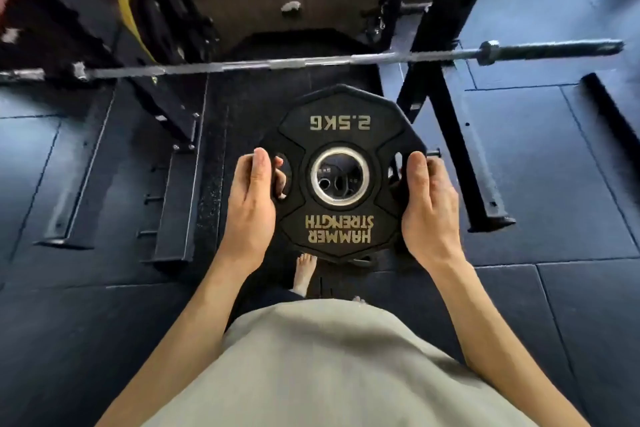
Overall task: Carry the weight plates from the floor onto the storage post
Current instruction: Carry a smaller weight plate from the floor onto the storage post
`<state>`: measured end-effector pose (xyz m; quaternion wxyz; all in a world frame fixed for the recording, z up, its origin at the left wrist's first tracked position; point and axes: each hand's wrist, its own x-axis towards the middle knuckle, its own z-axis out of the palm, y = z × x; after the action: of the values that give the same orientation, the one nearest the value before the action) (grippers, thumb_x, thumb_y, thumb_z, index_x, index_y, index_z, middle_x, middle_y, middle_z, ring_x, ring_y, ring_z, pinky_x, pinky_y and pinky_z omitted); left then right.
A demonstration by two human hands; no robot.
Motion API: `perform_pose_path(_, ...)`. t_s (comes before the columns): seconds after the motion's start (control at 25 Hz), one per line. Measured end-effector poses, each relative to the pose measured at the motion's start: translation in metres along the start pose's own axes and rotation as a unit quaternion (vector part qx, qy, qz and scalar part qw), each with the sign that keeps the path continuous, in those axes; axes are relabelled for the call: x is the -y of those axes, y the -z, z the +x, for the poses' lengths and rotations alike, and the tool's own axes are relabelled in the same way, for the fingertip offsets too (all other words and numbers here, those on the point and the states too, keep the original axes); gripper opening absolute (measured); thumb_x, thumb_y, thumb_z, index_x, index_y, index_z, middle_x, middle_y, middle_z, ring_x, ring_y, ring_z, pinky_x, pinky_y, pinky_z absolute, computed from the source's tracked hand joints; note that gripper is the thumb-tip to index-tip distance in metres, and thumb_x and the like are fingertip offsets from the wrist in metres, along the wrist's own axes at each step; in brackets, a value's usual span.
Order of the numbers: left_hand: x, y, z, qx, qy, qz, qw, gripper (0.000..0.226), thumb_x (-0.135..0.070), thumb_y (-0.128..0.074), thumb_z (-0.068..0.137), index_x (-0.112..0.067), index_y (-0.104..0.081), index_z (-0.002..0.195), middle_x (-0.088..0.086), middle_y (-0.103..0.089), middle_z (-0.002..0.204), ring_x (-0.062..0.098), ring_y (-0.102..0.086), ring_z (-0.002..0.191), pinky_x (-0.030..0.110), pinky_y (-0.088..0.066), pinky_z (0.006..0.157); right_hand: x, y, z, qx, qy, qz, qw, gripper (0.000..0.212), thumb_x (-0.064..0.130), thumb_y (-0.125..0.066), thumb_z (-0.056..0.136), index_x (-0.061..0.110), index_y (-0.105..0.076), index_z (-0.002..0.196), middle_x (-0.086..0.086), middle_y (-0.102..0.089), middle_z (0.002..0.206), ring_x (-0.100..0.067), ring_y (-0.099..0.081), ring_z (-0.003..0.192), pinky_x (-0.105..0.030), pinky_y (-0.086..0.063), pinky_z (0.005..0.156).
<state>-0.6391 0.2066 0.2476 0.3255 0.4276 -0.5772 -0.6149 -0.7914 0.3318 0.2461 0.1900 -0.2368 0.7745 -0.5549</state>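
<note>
Both hands, left hand (pixel 250 204) and right hand (pixel 428 208), grip the 2.5 kg weight plate (pixel 341 135) by its side cut-outs, held above the floor (pixel 571 166) before the rack (pixel 446 121)—mid-carry, I'd say; next, line its center hole onto a storage post.

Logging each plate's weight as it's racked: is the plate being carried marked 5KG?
No, the weight plate, held at its sides by the left hand and right hand, reads 2.5KG.

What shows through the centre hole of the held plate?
Through the weight plate hole, more dark plates lie below on the floor; how many is hidden by the plate itself.
</note>
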Motion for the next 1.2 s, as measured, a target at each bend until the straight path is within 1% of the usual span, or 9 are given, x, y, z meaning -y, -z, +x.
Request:
perform_pose_path(0.16, 0.002, 0.054, -0.065, -0.172, 0.018, -0.034, 0.984, 0.033, -0.046, -0.035, 0.101, -0.026, -0.059, 0.092, -0.011, -0.059, 0.086, -0.003, -0.054, 0.076, 0.013, -0.045, 0.076, 0.024, -0.033, -0.026, 0.15, 0.067, 0.01, 0.986, 0.029, 0.035, -0.038, 0.103, 0.02, -0.048, 0.08, 0.012, -0.052, 0.065, 0.007, -0.048, 0.057, -0.008, -0.038, 0.056)
perform_pose_path(0.28, 0.003, 0.102, -0.113, -0.283, 0.007, -0.041, 0.958, 0.033, -0.048, -0.035, 0.102, -0.028, -0.057, 0.09, -0.014, -0.06, 0.09, -0.006, -0.054, 0.081, 0.013, -0.044, 0.081, 0.042, -0.078, -0.057, 0.262, 0.104, 0.022, 0.959, 0.028, 0.036, -0.04, 0.103, 0.024, -0.045, 0.078, 0.026, -0.056, 0.062, 0.008, -0.047, 0.057, -0.012, -0.037, 0.058)
perform_pose_path(0.36, 0.005, 0.141, -0.148, -0.363, 0.001, -0.051, 0.931, 0.029, -0.042, -0.035, 0.104, -0.031, -0.051, 0.083, -0.024, -0.057, 0.079, -0.013, -0.051, 0.074, 0.01, -0.041, 0.077, 0.058, -0.115, -0.09, 0.331, 0.129, 0.028, 0.934, 0.029, 0.034, -0.041, 0.103, 0.026, -0.043, 0.075, 0.03, -0.055, 0.059, 0.008, -0.047, 0.057, -0.014, -0.036, 0.06)
perform_pose_path(0.56, 0.015, 0.254, -0.24, -0.486, 0.01, -0.079, 0.87, 0.026, -0.04, -0.035, 0.104, -0.038, -0.042, 0.079, -0.026, -0.043, 0.076, -0.022, -0.046, 0.064, 0.003, -0.038, 0.067, 0.09, -0.214, -0.2, 0.462, 0.165, 0.043, 0.87, 0.03, 0.039, -0.041, 0.101, 0.024, -0.046, 0.076, 0.024, -0.059, 0.063, 0.005, -0.05, 0.059, -0.014, -0.039, 0.06)
perform_pose_path(0.68, 0.023, 0.335, -0.291, -0.541, 0.004, -0.081, 0.837, 0.026, -0.04, -0.035, 0.104, -0.037, -0.046, 0.08, -0.026, -0.046, 0.076, -0.024, -0.047, 0.064, 0.006, -0.038, 0.069, 0.109, -0.278, -0.279, 0.506, 0.167, 0.048, 0.845, 0.03, 0.037, -0.041, 0.102, 0.023, -0.047, 0.076, 0.021, -0.059, 0.062, 0.006, -0.05, 0.058, -0.012, -0.038, 0.059)
perform_pose_path(0.88, 0.033, 0.449, -0.341, -0.581, -0.015, -0.073, 0.811, 0.033, -0.046, -0.034, 0.103, -0.024, -0.055, 0.09, -0.02, -0.058, 0.078, -0.01, -0.053, 0.072, 0.013, -0.043, 0.077, 0.142, -0.367, -0.373, 0.551, 0.16, 0.068, 0.816, 0.029, 0.036, -0.041, 0.102, 0.02, -0.049, 0.079, 0.011, -0.054, 0.064, 0.004, -0.05, 0.057, -0.012, -0.039, 0.058)
perform_pose_path(0.96, 0.038, 0.491, -0.347, -0.591, -0.026, -0.067, 0.803, 0.036, -0.046, -0.034, 0.103, -0.021, -0.056, 0.091, -0.012, -0.057, 0.077, -0.001, -0.052, 0.071, 0.018, -0.043, 0.076, 0.152, -0.405, -0.397, 0.562, 0.163, 0.065, 0.808, 0.031, 0.039, -0.041, 0.102, 0.018, -0.051, 0.082, 0.008, -0.056, 0.069, 0.002, -0.051, 0.06, -0.015, -0.041, 0.06)
perform_pose_path(1.08, 0.044, 0.555, -0.341, -0.606, -0.023, -0.057, 0.793, 0.036, -0.043, -0.032, 0.104, -0.018, -0.053, 0.089, -0.008, -0.052, 0.075, -0.003, -0.049, 0.065, 0.01, -0.041, 0.068, 0.168, -0.469, -0.423, 0.57, 0.164, 0.062, 0.803, 0.03, 0.039, -0.041, 0.102, 0.018, -0.053, 0.084, 0.007, -0.059, 0.07, 0.002, -0.053, 0.062, -0.013, -0.042, 0.061)
perform_pose_path(1.2, 0.047, 0.619, -0.321, -0.604, -0.023, -0.057, 0.795, 0.037, -0.045, -0.031, 0.103, -0.019, -0.053, 0.088, -0.009, -0.053, 0.074, -0.001, -0.049, 0.066, 0.011, -0.042, 0.068, 0.184, -0.536, -0.438, 0.572, 0.16, 0.073, 0.801, 0.029, 0.041, -0.042, 0.1, 0.019, -0.054, 0.084, 0.01, -0.059, 0.067, 0.004, -0.053, 0.061, -0.012, -0.042, 0.061)
